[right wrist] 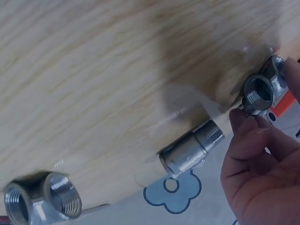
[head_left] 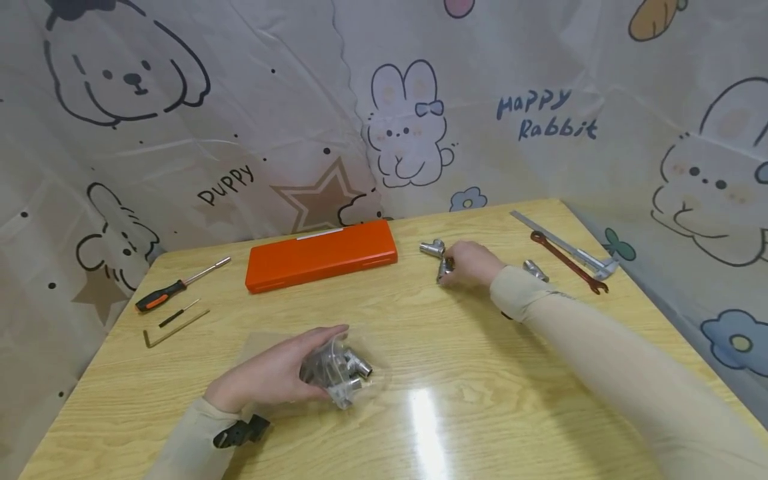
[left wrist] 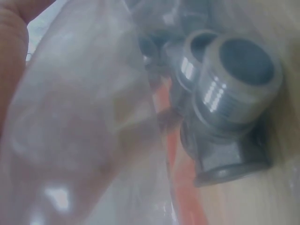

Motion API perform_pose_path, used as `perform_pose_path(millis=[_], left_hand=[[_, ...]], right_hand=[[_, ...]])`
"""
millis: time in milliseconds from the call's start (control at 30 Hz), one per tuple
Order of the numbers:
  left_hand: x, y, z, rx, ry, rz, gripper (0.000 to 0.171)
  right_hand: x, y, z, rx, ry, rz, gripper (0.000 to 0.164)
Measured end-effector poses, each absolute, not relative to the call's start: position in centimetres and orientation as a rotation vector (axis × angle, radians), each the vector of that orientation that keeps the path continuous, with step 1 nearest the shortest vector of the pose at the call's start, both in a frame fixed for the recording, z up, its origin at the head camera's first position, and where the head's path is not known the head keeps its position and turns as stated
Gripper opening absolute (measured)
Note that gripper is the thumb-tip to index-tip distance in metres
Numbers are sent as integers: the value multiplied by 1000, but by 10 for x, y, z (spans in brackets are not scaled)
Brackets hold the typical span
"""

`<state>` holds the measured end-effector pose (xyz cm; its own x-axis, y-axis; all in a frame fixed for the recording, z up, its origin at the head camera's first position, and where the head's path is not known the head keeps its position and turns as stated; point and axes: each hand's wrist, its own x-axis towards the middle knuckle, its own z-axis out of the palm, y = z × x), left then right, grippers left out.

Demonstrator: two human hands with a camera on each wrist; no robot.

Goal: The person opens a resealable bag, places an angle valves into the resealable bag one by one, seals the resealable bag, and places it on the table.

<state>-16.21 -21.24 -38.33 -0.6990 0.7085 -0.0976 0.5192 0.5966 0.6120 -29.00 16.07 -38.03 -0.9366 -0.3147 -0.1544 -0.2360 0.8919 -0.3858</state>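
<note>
On the table (head_left: 492,393), left grip (head_left: 276,369) clasps a bag (head_left: 330,363), right grip (head_left: 471,263) a fitting (right wrist: 272,83).

I see the table (head_left: 420,333) shine white, bottom middle of the head view; the bag (left wrist: 79,112) looks blurry up close.

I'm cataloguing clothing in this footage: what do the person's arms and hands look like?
The left hand and right hand are ungloved. The left sleeve and right sleeve are long and pale beige. A black piece sits at the left wrist; a small black edge shows under the right. The right sleeve bears an unreadable dark mark.
</note>
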Motion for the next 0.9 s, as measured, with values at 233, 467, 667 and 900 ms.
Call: perform_pose_path(millis=[233,467,667,900], left_hand=[[-162,-212,-384,990,2493,799,98],[-161,-212,-385,989,2495,804,97],[-161,-212,-386,983,2499,807,97],[-162,-212,-386,973,2497,797,97]], right_hand=[[-288,158,-383,-412,2848,-556,37],[-269,154,-381,-466,2783,-907,56],[-241,149,-376,-505,2646,-1227,60],[-196,128,-371,-654,2537,-1277,58]])
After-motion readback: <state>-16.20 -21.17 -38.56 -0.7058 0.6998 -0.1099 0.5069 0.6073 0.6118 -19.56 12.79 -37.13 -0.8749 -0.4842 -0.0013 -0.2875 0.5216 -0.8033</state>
